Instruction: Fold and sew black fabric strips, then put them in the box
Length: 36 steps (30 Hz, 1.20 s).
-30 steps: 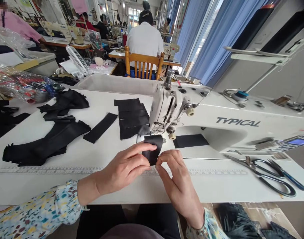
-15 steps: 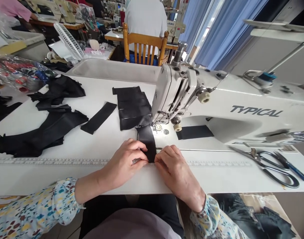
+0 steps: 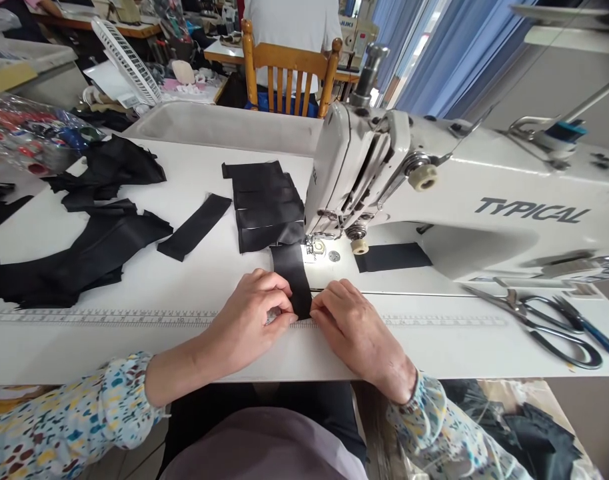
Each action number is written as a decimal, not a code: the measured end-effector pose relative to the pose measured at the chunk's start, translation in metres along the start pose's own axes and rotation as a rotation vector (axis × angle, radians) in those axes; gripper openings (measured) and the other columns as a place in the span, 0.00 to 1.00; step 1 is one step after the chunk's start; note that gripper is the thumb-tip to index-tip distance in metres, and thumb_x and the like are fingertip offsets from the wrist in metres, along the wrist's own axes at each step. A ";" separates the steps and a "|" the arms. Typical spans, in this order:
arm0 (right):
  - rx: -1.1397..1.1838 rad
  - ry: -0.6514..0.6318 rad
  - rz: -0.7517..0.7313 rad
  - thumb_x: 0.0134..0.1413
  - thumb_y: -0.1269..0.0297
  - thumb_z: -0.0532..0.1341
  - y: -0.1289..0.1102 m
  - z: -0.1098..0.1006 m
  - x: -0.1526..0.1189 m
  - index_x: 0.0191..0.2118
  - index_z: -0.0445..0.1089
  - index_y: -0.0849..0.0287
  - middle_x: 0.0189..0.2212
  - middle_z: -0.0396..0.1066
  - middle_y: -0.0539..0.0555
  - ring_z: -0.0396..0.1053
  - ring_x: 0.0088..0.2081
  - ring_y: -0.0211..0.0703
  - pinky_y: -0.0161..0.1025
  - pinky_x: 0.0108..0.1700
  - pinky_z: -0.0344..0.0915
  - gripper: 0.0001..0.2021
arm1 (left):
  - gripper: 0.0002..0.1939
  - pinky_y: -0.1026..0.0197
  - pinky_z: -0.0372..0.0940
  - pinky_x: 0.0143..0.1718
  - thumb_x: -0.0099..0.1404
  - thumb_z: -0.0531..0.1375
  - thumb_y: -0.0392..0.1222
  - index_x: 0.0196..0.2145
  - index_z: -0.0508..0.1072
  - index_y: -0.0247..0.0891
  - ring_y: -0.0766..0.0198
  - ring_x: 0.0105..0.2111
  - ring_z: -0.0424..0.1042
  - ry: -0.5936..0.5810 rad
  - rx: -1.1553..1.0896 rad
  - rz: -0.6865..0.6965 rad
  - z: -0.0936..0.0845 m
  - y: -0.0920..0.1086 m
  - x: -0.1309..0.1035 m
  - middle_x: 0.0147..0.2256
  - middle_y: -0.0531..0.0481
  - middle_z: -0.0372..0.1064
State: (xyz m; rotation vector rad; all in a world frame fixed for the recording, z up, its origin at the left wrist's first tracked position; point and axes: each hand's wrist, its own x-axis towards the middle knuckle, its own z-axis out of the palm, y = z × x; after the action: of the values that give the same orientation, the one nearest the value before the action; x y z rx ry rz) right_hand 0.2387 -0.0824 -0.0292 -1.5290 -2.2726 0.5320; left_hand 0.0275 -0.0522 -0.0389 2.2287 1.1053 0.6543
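Note:
A black fabric strip lies on the white sewing table, its far end beside the needle area of the sewing machine. My left hand pinches the strip's near left corner between thumb and fingers. At the near right corner, the fingertips of my right hand close on the same strip. Several joined black fabric pieces spread out behind it, left of the machine head. Another black strip rests under the machine arm.
A single black strip and crumpled black fabric lie to the left. Scissors and blue-handled snips sit at the right. A ruler tape runs along the front. Beyond are a wooden chair and a seated person.
The view has shifted slightly, so the table sits a little higher in the picture. Both hands keep their hold on the strip's near end, with little visible movement.

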 end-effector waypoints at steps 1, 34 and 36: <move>-0.009 0.003 -0.001 0.66 0.76 0.55 0.001 0.000 0.001 0.33 0.66 0.57 0.34 0.66 0.54 0.61 0.39 0.46 0.45 0.43 0.63 0.10 | 0.09 0.51 0.68 0.48 0.67 0.62 0.33 0.28 0.75 0.39 0.56 0.46 0.68 0.005 0.003 0.004 0.000 0.000 0.000 0.42 0.48 0.72; -0.098 -0.087 -0.003 0.56 0.77 0.60 0.007 -0.007 0.015 0.30 0.66 0.58 0.31 0.65 0.51 0.63 0.36 0.43 0.41 0.36 0.60 0.08 | 0.10 0.47 0.64 0.49 0.60 0.62 0.29 0.25 0.68 0.37 0.59 0.39 0.63 -0.069 0.114 0.066 -0.001 0.001 0.015 0.34 0.51 0.64; -0.090 -0.112 0.009 0.56 0.77 0.61 0.007 -0.010 0.018 0.31 0.67 0.58 0.31 0.66 0.50 0.63 0.35 0.42 0.40 0.36 0.60 0.07 | 0.06 0.45 0.64 0.51 0.60 0.64 0.30 0.30 0.71 0.39 0.56 0.42 0.63 -0.045 0.112 0.061 -0.001 -0.001 0.014 0.38 0.50 0.64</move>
State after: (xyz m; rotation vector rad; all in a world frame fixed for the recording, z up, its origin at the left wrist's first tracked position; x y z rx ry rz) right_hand 0.2425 -0.0624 -0.0229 -1.5898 -2.4057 0.5371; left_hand 0.0342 -0.0396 -0.0366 2.3692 1.0790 0.5764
